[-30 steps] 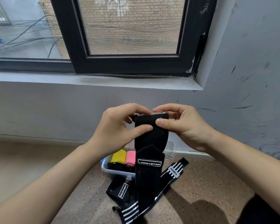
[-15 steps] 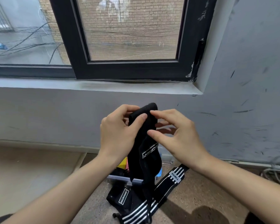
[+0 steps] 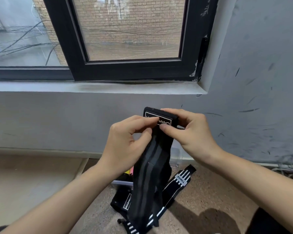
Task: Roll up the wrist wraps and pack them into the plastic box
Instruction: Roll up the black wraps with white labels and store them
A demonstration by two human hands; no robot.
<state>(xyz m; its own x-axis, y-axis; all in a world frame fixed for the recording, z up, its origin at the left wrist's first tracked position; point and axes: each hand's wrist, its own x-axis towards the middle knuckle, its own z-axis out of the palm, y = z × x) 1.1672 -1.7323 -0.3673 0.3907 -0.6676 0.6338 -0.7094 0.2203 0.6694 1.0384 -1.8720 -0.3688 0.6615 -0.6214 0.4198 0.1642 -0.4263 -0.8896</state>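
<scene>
Below the window (image 3: 125, 70), left hand (image 3: 125, 146) and right hand (image 3: 189, 132) pinch the black wrist wrap (image 3: 150, 174), label (image 3: 167, 120) now up; plastic box (image 3: 123, 183) mostly hidden.

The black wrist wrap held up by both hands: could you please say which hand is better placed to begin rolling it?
Probably the right hand: its fingers curl over the top of the wrist wrap, thumb under the label, ready to turn it. The left hand pinches the side, suited to steadying.

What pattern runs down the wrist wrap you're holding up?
Black elastic wrist wrap with dark grey lengthwise stripes, clearest in the head view.
</scene>
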